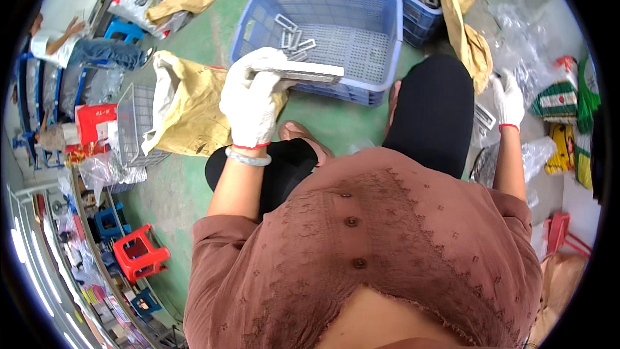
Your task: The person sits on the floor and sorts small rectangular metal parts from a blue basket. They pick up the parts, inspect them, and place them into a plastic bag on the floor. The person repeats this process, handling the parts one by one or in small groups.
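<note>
My left hand [248, 100], in a white knitted glove, is closed around one end of a flat, long grey metal piece [310, 72], perhaps several stacked together. It is held level over the near rim of a blue plastic basket [381, 84]. Inside that basket lie several loose metal frames [296, 40] with rectangular openings. Out to the right, my gloved right hand [509, 100] has its fingers apart, with nothing visible in them. Just beside it, another slotted metal piece [484, 117] rests near clear plastic bags [526, 152].
A second blue basket [416, 22] heaped with metal frames stands behind. Yellow sacks [194, 106] lie left of the near basket, and another yellow sack [468, 32] hangs at right. A grey wire basket [132, 123], a red stool [139, 252] and a seated person [84, 48] are at left.
</note>
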Demonstrator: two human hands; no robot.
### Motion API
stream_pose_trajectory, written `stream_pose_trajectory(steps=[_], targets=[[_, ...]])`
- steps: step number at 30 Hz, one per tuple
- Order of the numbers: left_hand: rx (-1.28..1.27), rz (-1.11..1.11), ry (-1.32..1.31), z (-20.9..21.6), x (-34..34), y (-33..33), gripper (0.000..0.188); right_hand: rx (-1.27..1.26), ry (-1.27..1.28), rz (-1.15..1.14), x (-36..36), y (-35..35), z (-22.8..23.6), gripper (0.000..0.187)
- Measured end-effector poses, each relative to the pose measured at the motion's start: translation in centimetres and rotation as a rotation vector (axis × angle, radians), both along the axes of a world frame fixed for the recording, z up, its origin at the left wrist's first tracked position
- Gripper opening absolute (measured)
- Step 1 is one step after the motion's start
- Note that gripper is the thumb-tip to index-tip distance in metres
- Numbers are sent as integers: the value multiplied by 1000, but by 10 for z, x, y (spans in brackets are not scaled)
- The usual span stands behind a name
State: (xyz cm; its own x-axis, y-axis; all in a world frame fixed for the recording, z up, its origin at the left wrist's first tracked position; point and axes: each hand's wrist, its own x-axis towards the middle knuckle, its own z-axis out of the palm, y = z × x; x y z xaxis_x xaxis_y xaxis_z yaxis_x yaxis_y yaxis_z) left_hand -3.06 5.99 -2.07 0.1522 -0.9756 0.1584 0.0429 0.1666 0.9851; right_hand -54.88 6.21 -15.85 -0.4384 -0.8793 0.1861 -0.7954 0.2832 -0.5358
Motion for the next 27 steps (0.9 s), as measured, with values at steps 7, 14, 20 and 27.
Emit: stream_pose_trajectory(steps=[7,14,20,27], targets=[[-135,35,173,10,-2,4,27,-32,-577,784,213,-49,164,51],[-206,178,53,25,11,5,28,-87,-521,1309,318,-69,163,44],[-199,254,-81,35,19,9,29,-48,-694,1375,336,-85,162,36],[-187,224,-56,31,25,5,28,16,-782,1391,338,-90,165,35]])
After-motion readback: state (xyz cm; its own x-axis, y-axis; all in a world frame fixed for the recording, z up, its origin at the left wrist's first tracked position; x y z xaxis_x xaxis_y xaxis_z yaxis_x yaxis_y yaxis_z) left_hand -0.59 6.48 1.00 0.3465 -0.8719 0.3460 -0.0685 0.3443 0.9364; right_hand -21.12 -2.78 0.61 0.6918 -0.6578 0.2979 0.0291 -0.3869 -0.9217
